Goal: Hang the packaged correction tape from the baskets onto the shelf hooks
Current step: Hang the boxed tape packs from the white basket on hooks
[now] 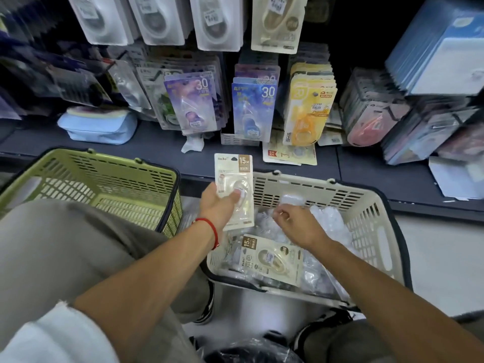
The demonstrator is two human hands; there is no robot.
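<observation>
Left hand [222, 205]: fingers curled behind a cream 15M correction tape pack [234, 189], thumb pressed on its front, pack upright above the white basket's [366, 205] near-left corner. Right hand [296, 226]: fingers curled down into clear blister packs [332, 226] inside that basket; whether they pinch one cannot be told. Another 15M pack [272, 260] lies there. Green basket [110, 179] sits left. Hanging packs [252, 111] crowd the shelf [157, 150] beyond.
</observation>
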